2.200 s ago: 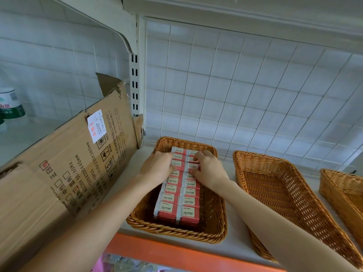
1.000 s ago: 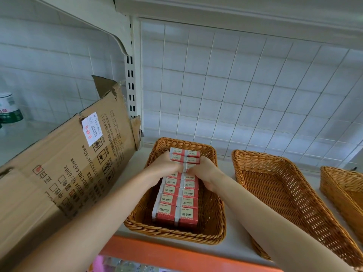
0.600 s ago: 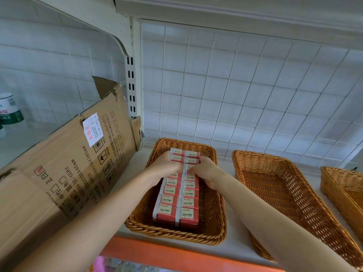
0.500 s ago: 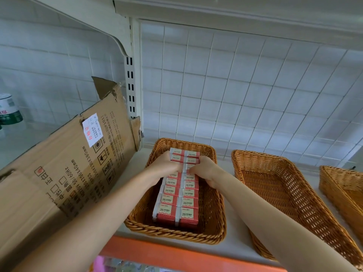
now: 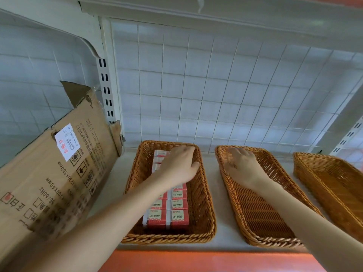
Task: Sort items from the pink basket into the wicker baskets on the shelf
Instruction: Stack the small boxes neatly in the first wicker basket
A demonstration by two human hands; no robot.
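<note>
Cardboard box (image 5: 59, 173) left of the first wicker basket (image 5: 202, 213), print "230X380mm" legible, sticker unreadable. Red cartons (image 5: 177, 216) marked "2B" inside that basket, partly hidden under left hand (image 5: 179, 165), fingers spread, gripping nothing. Right of it, right hand (image 5: 242, 165) open, empty, over second basket (image 5: 255, 213). Third basket (image 5: 334, 185) cut off.
</note>
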